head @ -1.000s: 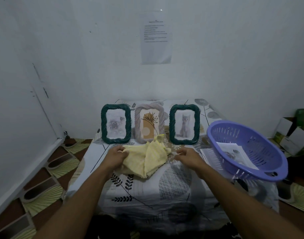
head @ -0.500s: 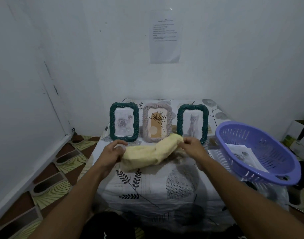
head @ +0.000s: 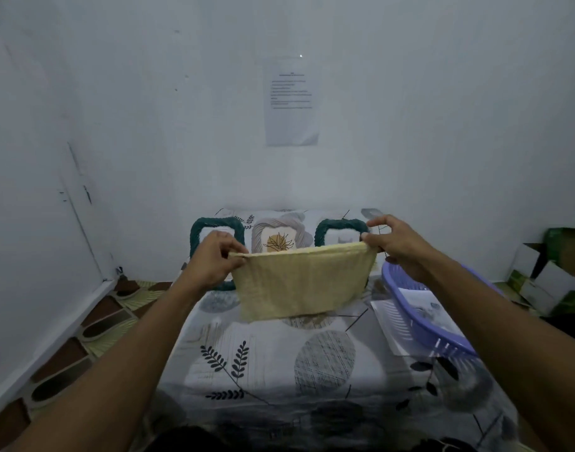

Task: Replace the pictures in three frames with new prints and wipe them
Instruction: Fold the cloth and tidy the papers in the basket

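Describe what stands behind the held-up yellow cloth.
Behind the yellow cloth stand the left green frame, the grey frame and the right green frame. Only their upper parts show; the cloth, the left hand and the right hand hide most of the rest.

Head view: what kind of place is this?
Most likely a small room in a home: a cloth-covered table stands against a white wall, with patterned floor tiles and opened cardboard boxes beside it. A printed sheet is stuck on the wall.
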### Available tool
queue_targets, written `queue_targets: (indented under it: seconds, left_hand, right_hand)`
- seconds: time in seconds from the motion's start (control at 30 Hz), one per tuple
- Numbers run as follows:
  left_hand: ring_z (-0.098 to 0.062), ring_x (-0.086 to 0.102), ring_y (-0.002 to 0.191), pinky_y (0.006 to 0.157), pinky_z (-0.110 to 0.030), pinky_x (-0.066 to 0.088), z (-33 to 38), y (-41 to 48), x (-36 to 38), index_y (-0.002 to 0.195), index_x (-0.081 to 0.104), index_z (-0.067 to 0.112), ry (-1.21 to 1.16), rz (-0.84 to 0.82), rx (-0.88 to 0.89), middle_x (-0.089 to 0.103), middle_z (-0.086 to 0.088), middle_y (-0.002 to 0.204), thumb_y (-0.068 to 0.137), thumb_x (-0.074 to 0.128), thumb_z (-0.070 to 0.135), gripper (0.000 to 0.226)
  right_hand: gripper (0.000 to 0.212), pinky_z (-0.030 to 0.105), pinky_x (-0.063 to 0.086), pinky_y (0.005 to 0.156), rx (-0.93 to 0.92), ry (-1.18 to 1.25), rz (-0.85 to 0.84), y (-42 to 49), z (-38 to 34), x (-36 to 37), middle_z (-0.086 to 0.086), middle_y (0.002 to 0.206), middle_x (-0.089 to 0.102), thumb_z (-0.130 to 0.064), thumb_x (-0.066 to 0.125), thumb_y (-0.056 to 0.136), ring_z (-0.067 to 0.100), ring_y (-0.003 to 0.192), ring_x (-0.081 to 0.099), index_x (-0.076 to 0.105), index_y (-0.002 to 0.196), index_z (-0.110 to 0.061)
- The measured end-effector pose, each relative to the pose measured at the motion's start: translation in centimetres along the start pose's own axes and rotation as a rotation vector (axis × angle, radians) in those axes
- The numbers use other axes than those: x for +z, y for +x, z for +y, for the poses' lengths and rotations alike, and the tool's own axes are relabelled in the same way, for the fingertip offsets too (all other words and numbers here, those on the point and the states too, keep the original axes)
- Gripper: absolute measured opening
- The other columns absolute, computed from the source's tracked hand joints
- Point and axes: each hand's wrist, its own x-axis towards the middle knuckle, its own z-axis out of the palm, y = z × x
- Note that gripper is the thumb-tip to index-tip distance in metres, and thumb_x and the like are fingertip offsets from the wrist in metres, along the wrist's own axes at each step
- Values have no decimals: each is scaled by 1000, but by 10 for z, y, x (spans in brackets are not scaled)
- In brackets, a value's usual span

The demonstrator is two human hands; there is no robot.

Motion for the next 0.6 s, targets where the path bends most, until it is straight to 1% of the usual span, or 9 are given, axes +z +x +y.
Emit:
queue_targets:
  seconds: [0.1,0.17,0.23,0.3,0.37,0.43,0.47,0.53,0.6]
  left_hand:
    - [-23,58,95,84,-36,53,4,6,-4,87,73,10,59,17,33,58,-4,105,81,73,8,7]
    - [-19,58,86,74,-30,50,6,6,-5,87,71,15,89,45,71,64,0,93,85,70,16,3]
    - [-12,56,78,68,-23,43,8,7,-4,85,71,17,129,64,131,66,3,83,88,67,20,6]
    - [-9,55,73,65,-17,41,11,7,-4,85,71,14,140,89,180,67,2,79,89,66,18,8]
    - [-11,53,69,61,-11,38,12,9,-6,85,71,12,144,146,212,65,0,76,89,65,16,8]
    - [-10,51,63,58,-9,37,14,12,-9,84,71,14,137,196,234,64,3,72,89,66,16,8]
    - [-8,50,61,56,-8,37,14,12,-11,83,71,15,138,205,239,64,5,72,89,66,16,8]
    - [-9,49,58,56,-9,38,14,14,-15,84,71,17,169,197,246,65,7,73,89,65,15,8]
    - [-10,48,57,57,-16,40,14,15,-18,87,69,19,195,186,243,64,8,77,90,63,12,10]
  right_hand:
    - [28,33,38,74,-42,-78,-192,-10,-11,-15,5,104,59,-9,72,84,20,96,51,65,109,-18]
    - [29,28,44,73,-125,-242,-272,-15,-15,-16,3,97,61,-2,73,80,18,87,55,67,105,-16]
    - [23,23,43,65,-282,-572,-198,-17,-15,-13,-3,86,60,-5,75,79,15,75,55,68,95,-20]
    - [11,25,38,62,-426,-797,-66,-17,-16,-12,-5,85,58,-15,72,84,15,76,53,69,92,-22]
    - [11,30,40,70,-493,-727,40,-13,-15,-11,1,90,58,-20,70,87,17,84,53,72,94,-12]
    - [12,33,42,73,-472,-468,92,-7,-11,-14,5,87,61,-22,71,86,18,81,54,72,86,-10]
    - [10,33,42,70,-439,-319,84,-7,-11,-14,3,81,61,-21,71,86,17,76,53,71,81,-12]
    - [11,24,39,63,-382,-107,43,-9,-10,-14,-2,70,57,-16,69,88,13,67,48,69,77,-14]
    - [9,16,37,57,-379,-52,2,-12,-12,-13,-4,69,57,-9,66,89,8,63,46,70,82,-13]
